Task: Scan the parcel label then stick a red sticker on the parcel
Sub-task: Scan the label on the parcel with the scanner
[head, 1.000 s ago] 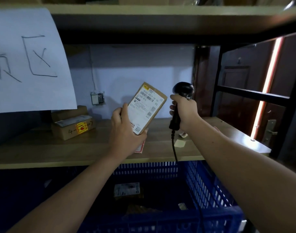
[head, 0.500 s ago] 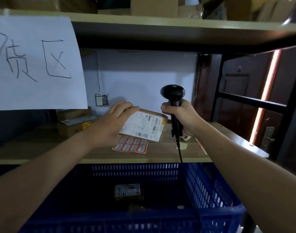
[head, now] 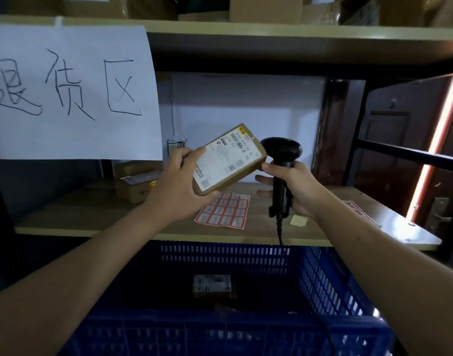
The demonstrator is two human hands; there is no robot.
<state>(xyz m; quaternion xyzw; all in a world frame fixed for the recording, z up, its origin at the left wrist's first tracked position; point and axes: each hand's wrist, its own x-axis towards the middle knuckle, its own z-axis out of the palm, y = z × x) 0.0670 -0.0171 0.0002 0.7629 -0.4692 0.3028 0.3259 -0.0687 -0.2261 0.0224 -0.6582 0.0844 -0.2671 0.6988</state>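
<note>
- Dim storeroom racking: wooden shelf (head: 97, 214) at chest height, a handwritten paper sign (head: 74, 91) hanging from the board above, a blue plastic crate (head: 323, 283) below with another small labelled parcel (head: 212, 284) lying in its bottom.
- Held up over the shelf, clear of it and tilted: small brown cardboard parcel (head: 229, 160), white shipping label (head: 226, 159) turned toward the camera, barcodes toward the upper right end.
- Left hand (head: 178, 186) closed round the parcel's lower left end, thumb along the near bottom edge, fingers behind and over the top corner; label mostly uncovered.
- Right hand (head: 293, 187) wrapped shut round the grip of a black corded barcode scanner (head: 282, 152), head just beside the parcel's right end, index knuckle touching or nearly touching the carton corner; cannot tell whether the trigger is pressed.
- Flat on the shelf directly beneath the parcel: sheet of red stickers (head: 224, 210), several rows, seemingly full. Further back on the left, another taped carton (head: 135, 183).
- Probably light and stiff, judging by the easy one-handed hold; flat faces, crisp edges, little risk of crushing at this grip.
- Glossy label likely a bit slick, so best held by the cardboard edges and short ends, keeping fingers off the barcodes.
- Sticker likely thin and floppy, prone to curling onto itself; best lifted by one corner and pressed onto bare cardboard or a blank margin.
</note>
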